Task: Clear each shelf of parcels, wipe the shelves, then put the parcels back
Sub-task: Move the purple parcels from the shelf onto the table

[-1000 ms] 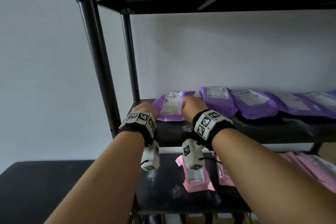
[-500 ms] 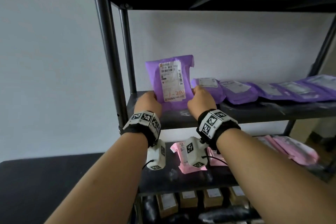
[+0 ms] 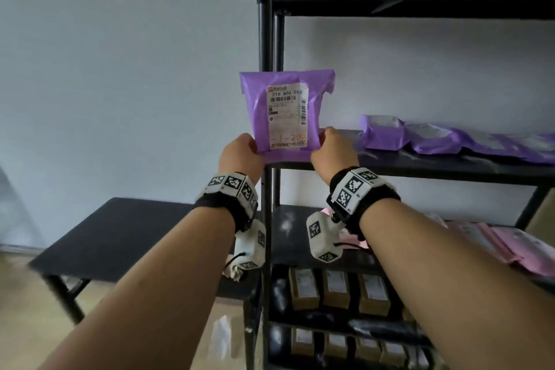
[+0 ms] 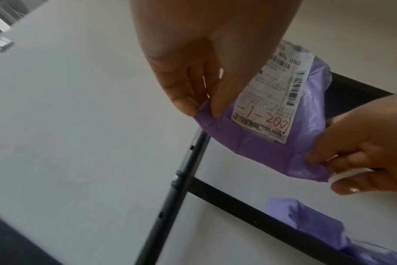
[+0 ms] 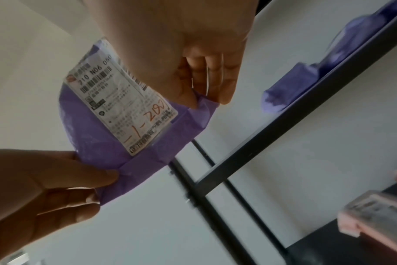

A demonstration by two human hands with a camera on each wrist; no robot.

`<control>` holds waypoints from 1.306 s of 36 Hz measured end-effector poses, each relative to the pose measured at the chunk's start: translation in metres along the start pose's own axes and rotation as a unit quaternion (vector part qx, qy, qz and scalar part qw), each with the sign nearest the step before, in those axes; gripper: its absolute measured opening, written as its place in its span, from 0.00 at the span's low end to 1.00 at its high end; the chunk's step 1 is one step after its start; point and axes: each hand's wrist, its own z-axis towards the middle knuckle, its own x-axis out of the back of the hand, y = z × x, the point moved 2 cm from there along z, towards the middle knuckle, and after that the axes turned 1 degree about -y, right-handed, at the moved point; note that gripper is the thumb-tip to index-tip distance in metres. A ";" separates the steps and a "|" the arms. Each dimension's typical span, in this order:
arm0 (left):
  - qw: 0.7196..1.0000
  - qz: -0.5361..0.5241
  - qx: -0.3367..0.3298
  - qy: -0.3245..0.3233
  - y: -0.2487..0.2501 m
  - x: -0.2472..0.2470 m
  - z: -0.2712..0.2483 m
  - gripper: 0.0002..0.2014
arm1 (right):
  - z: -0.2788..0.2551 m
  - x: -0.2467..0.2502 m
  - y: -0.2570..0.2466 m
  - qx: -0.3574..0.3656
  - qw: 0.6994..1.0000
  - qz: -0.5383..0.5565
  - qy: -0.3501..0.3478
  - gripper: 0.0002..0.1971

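Observation:
A purple parcel (image 3: 286,112) with a white label hangs upright in the air, at the left front post of the black shelf unit (image 3: 265,69). My left hand (image 3: 241,153) pinches its lower left corner, my right hand (image 3: 330,153) its lower right corner. The left wrist view shows the left hand (image 4: 200,100) pinching the purple parcel (image 4: 272,125). In the right wrist view the right hand (image 5: 206,84) grips the same purple parcel (image 5: 116,114). Several more purple parcels (image 3: 420,137) lie in a row on the middle shelf (image 3: 435,170).
Pink parcels (image 3: 504,246) lie on the shelf below, at the right. Brown boxes (image 3: 336,288) and dark bags fill the lower shelves. A low black table (image 3: 126,237) stands left of the shelf unit against the grey wall.
Both hands took the leftmost purple parcel off the middle shelf, raised it upright and carried it left to the front post. My view swung left toward the black table.

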 end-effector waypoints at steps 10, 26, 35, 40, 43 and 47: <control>0.993 0.053 0.100 0.029 -0.112 0.083 0.007 0.08 | -0.021 -0.094 -0.097 0.067 0.994 0.006 -0.084 0.07; 0.973 0.118 0.199 -0.018 -0.352 0.184 0.073 0.11 | -0.024 -0.328 -0.253 0.053 0.975 0.011 -0.216 0.05; 0.957 0.144 0.241 -0.072 -0.456 0.184 0.108 0.08 | -0.013 -0.437 -0.282 0.039 0.959 -0.025 -0.279 0.05; 0.945 0.170 0.251 -0.122 -0.501 0.165 0.139 0.10 | 0.013 -0.491 -0.288 0.033 0.947 -0.030 -0.318 0.05; 0.939 0.178 0.261 -0.135 -0.523 0.153 0.158 0.11 | 0.032 -0.522 -0.290 0.041 0.938 -0.041 -0.341 0.07; 0.929 0.176 0.291 -0.145 -0.555 0.137 0.184 0.12 | 0.058 -0.564 -0.290 0.036 0.924 -0.053 -0.377 0.08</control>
